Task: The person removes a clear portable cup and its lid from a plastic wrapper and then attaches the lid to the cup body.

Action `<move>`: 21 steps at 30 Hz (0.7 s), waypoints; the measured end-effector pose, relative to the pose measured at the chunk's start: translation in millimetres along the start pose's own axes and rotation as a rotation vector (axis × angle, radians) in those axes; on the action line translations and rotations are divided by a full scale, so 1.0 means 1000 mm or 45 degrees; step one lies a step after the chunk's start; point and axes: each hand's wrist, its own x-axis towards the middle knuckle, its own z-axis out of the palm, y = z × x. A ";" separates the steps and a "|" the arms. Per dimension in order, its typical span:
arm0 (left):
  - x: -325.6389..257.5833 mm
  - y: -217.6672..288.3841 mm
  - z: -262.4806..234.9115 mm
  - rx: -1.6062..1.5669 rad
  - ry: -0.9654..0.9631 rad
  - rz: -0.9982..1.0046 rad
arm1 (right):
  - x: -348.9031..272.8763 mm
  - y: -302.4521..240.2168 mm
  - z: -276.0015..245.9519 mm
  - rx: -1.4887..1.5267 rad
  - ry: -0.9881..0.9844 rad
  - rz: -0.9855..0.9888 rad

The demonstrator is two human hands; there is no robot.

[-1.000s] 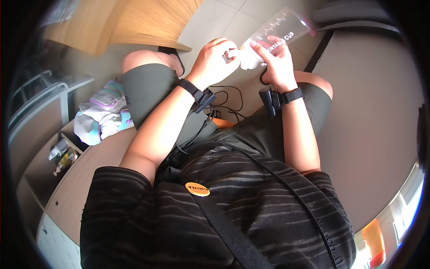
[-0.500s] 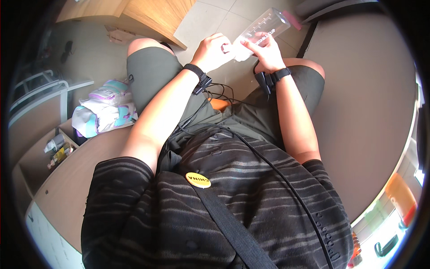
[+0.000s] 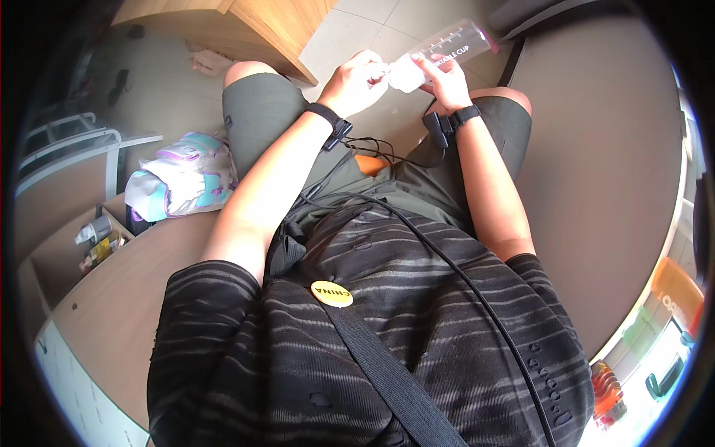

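A clear plastic bottle (image 3: 471, 39) with white markings lies tilted in my right hand (image 3: 449, 83), its base pointing up and to the right. My right fingers and thumb are wrapped around it near its white lid (image 3: 407, 74). At the lid's end, my left hand (image 3: 353, 83) is closed, with thumb and fingertips pinched on the lid's edge. Exactly which part of the lid they pinch is too small to tell. Both hands are out beyond my lap, above the tiled floor (image 3: 363, 31). Each wrist wears a black strap with a small black device.
Black cables (image 3: 372, 145) run across my lap. A wooden cabinet (image 3: 272, 33) stands ahead. To the left are a white, teal and purple bag (image 3: 182, 182) and an open drawer (image 3: 63, 246) holding small items. A brown tabletop (image 3: 596, 171) is at my right, with an orange container (image 3: 678, 287) beyond it.
The bottle has turned flatter, its base swinging slightly right and down. More of the white lid shows between my hands. Both hands keep their grip, and the view has shifted slightly.
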 end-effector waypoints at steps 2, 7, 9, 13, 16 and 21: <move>-0.001 0.003 0.000 -0.010 -0.019 0.014 | -0.001 -0.001 0.001 -0.012 0.010 -0.020; -0.002 0.014 -0.003 -0.042 0.035 0.093 | -0.010 -0.003 0.000 -0.231 0.090 -0.072; -0.002 0.010 -0.005 -0.060 0.040 0.053 | -0.017 -0.007 0.002 -0.195 0.009 -0.065; -0.002 0.006 -0.003 -0.142 0.008 -0.062 | -0.022 -0.013 0.001 -0.331 0.006 -0.225; -0.003 0.001 0.005 -0.281 0.014 -0.092 | -0.017 -0.014 -0.005 -0.352 -0.010 -0.207; -0.007 -0.015 0.014 -0.623 -0.072 -0.457 | -0.001 0.004 -0.010 -0.183 -0.075 -0.204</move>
